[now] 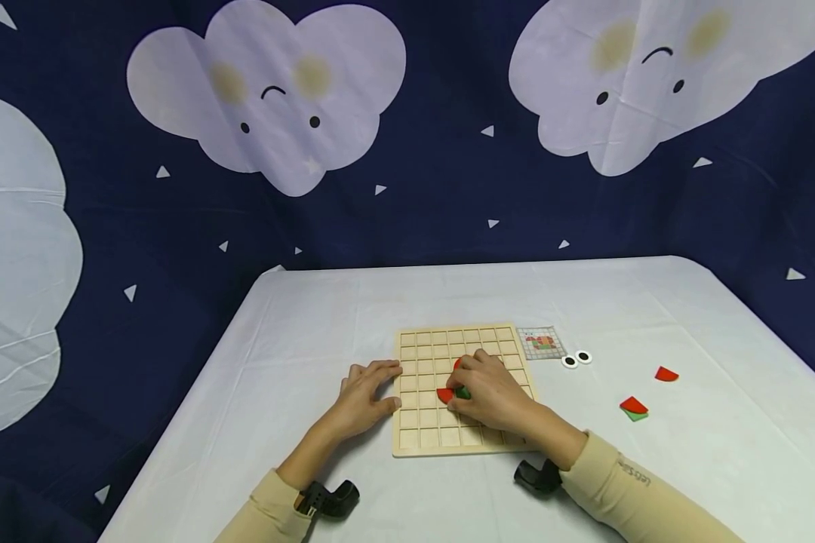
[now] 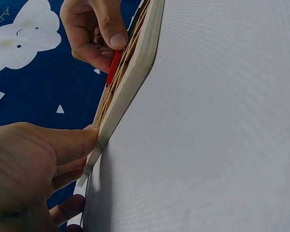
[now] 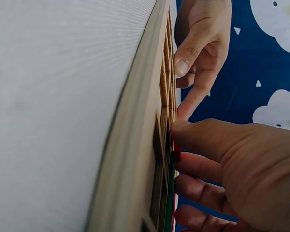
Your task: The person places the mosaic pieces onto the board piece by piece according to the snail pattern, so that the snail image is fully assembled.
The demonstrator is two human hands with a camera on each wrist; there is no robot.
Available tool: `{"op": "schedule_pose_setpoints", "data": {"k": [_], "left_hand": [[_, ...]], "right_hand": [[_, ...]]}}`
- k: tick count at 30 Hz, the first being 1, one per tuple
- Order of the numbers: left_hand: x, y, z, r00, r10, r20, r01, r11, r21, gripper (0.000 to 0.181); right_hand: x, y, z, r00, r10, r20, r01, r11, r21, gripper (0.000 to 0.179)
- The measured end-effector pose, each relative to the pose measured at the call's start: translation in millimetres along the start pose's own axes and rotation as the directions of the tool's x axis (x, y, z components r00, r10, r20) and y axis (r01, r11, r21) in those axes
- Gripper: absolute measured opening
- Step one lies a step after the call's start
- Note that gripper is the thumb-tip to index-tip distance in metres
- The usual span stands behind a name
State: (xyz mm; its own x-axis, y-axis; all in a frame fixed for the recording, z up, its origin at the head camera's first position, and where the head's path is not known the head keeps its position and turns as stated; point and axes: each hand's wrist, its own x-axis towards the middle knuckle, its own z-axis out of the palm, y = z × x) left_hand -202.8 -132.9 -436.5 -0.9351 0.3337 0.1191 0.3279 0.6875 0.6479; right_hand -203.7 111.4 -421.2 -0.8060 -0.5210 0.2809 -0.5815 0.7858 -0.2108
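A light wooden grid board (image 1: 417, 440) lies on the white table. My left hand (image 1: 367, 396) touches its left edge, thumb and fingers spread apart; the left wrist view shows the left thumb (image 2: 77, 145) against the rim. Over the middle of the board, my right hand (image 1: 492, 392) pinches a red quarter-circle piece (image 1: 444, 395) between thumb and forefinger. Beside that piece, a green piece (image 1: 462, 393) shows under the fingers. Another red piece (image 1: 457, 363) peeks out above the right hand, mostly covered by it. In the right wrist view, the green piece's edge (image 3: 170, 188) lies along the grid.
A picture card (image 1: 542, 343) lies by the board's upper right corner, with two round eye pieces (image 1: 576, 359) next to it. Farther right are a lone red piece (image 1: 666, 374) and a red piece (image 1: 633, 406) overlapping a green one (image 1: 637, 416). A cloud-patterned curtain (image 1: 435, 226) hangs behind.
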Motion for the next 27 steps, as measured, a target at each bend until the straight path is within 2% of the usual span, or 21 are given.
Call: {"op": "schedule_pose_setpoints", "data": {"k": [16,27], "left_hand": [[-0.5,0.5,-0.4,1.000,0.003,-0.004,-0.003,1.000,0.006,0.049],[-0.1,0.3,0.0,1.000,0.013,-0.005,-0.013,1.000,0.008,0.049]], "right_hand": [[-2.2,1.0,-0.5,1.000,0.005,-0.004,-0.005,1.000,0.000,0.020],[-4.1,1.8,-3.9,0.999,0.000,-0.041,-0.001,1.000,-0.007,0.022]]}}
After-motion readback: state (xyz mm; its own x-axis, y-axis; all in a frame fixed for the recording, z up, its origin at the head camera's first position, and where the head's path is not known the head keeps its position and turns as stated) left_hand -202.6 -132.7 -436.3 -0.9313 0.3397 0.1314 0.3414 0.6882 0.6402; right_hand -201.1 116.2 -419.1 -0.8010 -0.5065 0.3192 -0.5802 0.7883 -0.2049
